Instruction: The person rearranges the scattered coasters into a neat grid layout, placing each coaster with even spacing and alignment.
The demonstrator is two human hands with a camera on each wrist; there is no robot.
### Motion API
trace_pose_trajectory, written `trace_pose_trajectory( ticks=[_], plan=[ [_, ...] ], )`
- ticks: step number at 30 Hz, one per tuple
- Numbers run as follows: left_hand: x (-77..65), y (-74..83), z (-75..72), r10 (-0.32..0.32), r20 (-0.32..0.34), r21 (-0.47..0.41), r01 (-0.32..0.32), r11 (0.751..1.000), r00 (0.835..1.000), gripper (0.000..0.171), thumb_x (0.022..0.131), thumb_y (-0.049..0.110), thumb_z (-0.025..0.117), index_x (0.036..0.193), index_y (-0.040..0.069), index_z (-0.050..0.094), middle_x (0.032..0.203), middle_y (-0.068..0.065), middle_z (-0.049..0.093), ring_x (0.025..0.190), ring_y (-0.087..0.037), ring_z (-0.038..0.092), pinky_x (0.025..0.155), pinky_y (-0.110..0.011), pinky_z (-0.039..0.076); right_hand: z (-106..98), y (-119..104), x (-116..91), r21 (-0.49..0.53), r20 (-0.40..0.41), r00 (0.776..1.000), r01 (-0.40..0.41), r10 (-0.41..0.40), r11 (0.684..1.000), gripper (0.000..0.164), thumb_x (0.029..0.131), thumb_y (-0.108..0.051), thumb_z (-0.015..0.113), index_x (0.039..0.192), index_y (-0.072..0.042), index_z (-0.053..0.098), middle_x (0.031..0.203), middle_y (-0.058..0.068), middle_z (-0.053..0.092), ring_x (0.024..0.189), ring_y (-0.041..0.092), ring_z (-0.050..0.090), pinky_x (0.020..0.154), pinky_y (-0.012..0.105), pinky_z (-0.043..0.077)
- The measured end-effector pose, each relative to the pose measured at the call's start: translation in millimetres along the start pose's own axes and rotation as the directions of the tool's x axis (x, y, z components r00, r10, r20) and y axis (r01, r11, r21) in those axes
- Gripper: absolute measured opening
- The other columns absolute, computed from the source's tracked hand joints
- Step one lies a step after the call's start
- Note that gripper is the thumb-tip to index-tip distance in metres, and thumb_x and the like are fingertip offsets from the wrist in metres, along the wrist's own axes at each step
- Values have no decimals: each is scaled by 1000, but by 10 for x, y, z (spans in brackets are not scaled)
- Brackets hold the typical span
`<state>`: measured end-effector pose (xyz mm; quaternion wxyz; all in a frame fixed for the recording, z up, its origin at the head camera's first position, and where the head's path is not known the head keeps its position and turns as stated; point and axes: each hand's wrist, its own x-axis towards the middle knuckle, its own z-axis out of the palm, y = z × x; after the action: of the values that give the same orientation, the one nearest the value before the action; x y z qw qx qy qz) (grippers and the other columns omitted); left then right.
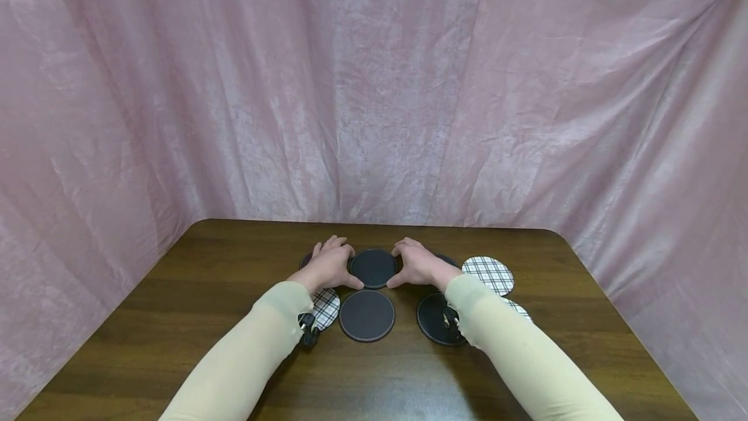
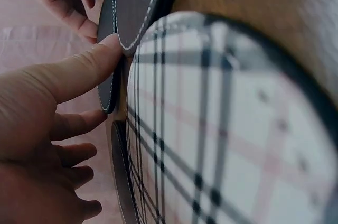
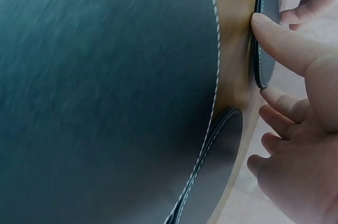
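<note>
A round dark coaster with stitched edging lies flat between the two hands at the far middle of the table. My left hand is at its left side, thumb and forefinger spread along the rim. On the opposite side my right hand spans the edge the same way, as the right wrist view shows with the thumb and forefinger at the coaster. The other fingers are loosely bent. Just nearer lies a second dark coaster. A plaid coaster is beneath the left wrist, partly hidden in the head view.
A dark coaster lies near the right wrist; another is partly behind the right hand. Two plaid coasters are farther right, one mostly under the sleeve. Behind the left hand a dark coaster peeks out. A pink curtain hangs behind the wooden table.
</note>
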<state>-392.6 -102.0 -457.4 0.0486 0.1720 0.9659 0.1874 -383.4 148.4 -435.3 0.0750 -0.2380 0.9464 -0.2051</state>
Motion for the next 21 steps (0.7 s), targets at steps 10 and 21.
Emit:
trace_pose_trajectory(
  ticks=[10,21],
  plan=[
    [107,149,65,12,20,14,-12,1000,1000,74,81,43,100,136,3,71,171,-26,38,165,-48,20,127,-75,13,-63,170,-86,-7,-1,1000,4,-4,1000,71,88,-30,97,141,6,66,159,25,53,156,45,40,125,54,37],
    [287,100,204,8,55,24,-9,1000,998,77,81,48,99,139,7,72,174,-24,36,166,-45,17,129,-73,11,-99,236,-182,-13,-5,1000,23,-23,1000,68,86,-31,96,135,7,69,154,26,56,153,47,43,125,56,38]
  ],
)
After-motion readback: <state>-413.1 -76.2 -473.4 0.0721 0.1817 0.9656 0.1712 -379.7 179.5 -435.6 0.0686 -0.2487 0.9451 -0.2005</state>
